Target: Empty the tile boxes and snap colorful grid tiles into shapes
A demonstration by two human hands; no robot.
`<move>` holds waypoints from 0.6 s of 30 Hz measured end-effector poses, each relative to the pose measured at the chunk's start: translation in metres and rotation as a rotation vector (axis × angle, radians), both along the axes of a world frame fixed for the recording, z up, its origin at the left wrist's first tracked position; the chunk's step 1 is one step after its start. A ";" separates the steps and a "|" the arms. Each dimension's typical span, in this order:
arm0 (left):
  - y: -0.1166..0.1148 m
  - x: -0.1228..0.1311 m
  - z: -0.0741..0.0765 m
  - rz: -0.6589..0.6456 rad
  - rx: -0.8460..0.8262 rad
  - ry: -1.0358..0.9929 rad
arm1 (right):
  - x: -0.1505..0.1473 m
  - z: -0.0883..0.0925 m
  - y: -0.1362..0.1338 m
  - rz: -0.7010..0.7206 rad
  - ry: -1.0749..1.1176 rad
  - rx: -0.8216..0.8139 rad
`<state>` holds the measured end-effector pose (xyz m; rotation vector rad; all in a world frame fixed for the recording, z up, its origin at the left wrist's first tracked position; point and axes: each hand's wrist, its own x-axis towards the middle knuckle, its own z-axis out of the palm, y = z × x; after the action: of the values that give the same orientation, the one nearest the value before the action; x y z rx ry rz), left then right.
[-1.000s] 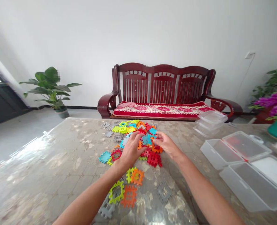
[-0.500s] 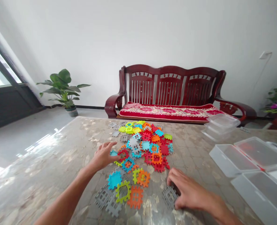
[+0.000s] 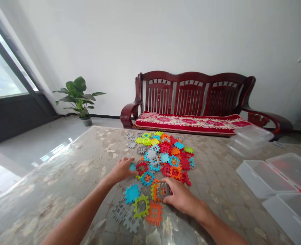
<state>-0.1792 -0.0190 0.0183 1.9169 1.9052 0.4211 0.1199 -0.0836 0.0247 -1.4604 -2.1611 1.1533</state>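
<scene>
A heap of flat interlocking plastic tiles point(image 3: 165, 154) in red, blue, orange, green and grey lies on the marbled table point(image 3: 64, 180). My left hand point(image 3: 122, 168) rests on the table at the heap's left edge, fingers loosely bent and lying against a blue tile point(image 3: 133, 166). My right hand point(image 3: 179, 198) is at the near side of the heap, its fingers pressed over a grey tile point(image 3: 162, 189) that overlaps an orange one. Near my forearms lie a blue tile point(image 3: 131, 193), a green frame tile point(image 3: 141, 206), an orange tile point(image 3: 154, 213) and grey tiles point(image 3: 125, 215).
Clear plastic boxes point(image 3: 257, 173) stand open at the right, with stacked clear lids point(image 3: 251, 137) behind them. A dark red wooden bench point(image 3: 196, 102) with a red cushion stands beyond the table. A potted plant point(image 3: 79, 98) is by the window on the left.
Both hands left the middle of the heap and drew back. My right hand then slid a grey tile from the near right up against the heap. The view has swung left.
</scene>
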 end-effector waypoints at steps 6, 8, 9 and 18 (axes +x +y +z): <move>0.010 0.007 0.006 0.040 -0.069 -0.141 | -0.016 0.000 -0.001 0.044 -0.111 0.082; 0.012 0.010 0.007 0.043 -0.092 -0.193 | -0.019 0.000 0.002 0.044 -0.134 0.067; 0.012 0.012 0.008 0.042 -0.104 -0.224 | -0.020 0.001 0.004 0.039 -0.149 0.055; 0.011 0.038 0.010 0.042 -0.266 -0.475 | -0.026 0.008 0.018 0.033 -0.176 0.036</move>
<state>-0.1412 -0.0084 0.0281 1.4522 1.5972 0.5478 0.0938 -0.0654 0.0323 -1.5688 -2.3173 1.0261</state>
